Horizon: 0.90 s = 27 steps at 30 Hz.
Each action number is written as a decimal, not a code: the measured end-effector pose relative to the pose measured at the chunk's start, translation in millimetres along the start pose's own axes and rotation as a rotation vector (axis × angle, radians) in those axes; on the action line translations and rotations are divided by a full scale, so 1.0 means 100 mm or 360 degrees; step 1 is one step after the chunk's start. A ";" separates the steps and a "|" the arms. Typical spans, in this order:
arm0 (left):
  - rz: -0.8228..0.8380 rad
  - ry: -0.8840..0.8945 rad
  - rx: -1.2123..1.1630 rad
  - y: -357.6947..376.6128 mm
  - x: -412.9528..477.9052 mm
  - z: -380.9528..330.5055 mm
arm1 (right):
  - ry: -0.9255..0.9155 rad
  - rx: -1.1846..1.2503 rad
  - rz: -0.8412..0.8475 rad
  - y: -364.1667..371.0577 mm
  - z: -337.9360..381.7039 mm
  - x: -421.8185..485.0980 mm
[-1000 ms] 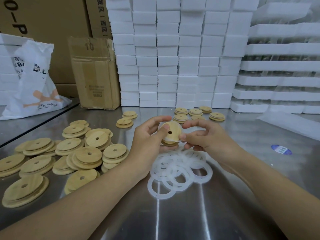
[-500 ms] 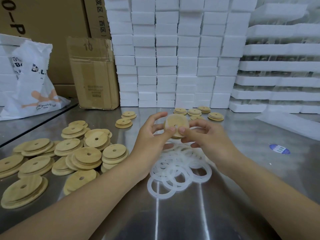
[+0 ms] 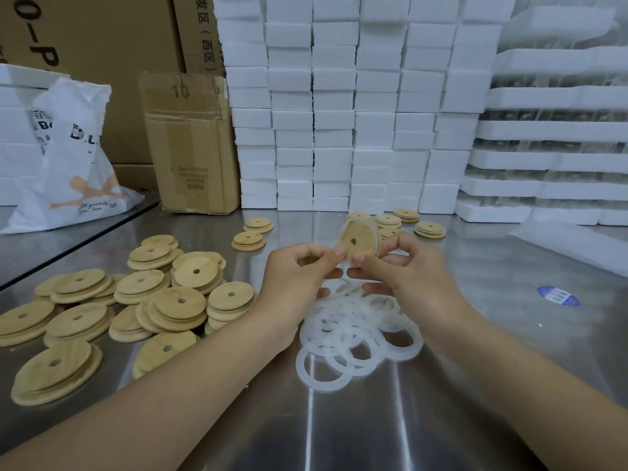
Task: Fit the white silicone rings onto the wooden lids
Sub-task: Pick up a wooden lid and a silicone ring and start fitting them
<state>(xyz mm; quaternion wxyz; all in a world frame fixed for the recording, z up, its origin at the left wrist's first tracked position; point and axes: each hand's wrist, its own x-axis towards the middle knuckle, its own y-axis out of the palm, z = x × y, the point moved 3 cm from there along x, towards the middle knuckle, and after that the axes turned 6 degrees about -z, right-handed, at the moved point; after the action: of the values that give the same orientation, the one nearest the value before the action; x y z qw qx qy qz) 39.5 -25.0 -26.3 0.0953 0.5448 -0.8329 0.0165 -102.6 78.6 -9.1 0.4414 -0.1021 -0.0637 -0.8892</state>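
Note:
A round wooden lid (image 3: 358, 240) with a small centre hole is held up above the steel table, tilted, with a white silicone ring (image 3: 373, 229) around its rim. My left hand (image 3: 295, 280) pinches its lower left edge. My right hand (image 3: 407, 270) pinches the lower right edge and the ring. Under both hands lies a loose pile of white silicone rings (image 3: 353, 334). Many bare wooden lids (image 3: 176, 300) lie heaped on the left of the table.
Several small stacks of lids (image 3: 430, 229) sit behind my hands, two more (image 3: 249, 239) at centre left. White foam blocks (image 3: 356, 107) wall the back, a cardboard box (image 3: 190, 144) and a white bag (image 3: 71, 158) stand at back left. A blue sticker (image 3: 559, 295) lies right.
The lid has turned between my fingers and moved slightly up and right; the ring now shows around its upper rim. Both hands shifted their pinch to the lower edge.

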 end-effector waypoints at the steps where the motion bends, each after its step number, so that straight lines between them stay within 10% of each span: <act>1: 0.0006 -0.0007 0.0008 -0.01 0.01 -0.02 | 0.0003 0.0016 -0.0002 0.00 0.02 0.00; 27: -0.0082 0.0233 -0.0020 -0.15 0.11 -0.14 | -0.0056 -0.0149 0.0194 -0.01 0.06 0.01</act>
<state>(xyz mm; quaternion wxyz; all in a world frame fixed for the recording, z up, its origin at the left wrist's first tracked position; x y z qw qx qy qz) 51.2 -39.0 -11.5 0.1597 0.5627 -0.8096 0.0487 -103.6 80.0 -3.2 0.4882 -0.1420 -0.0236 -0.8608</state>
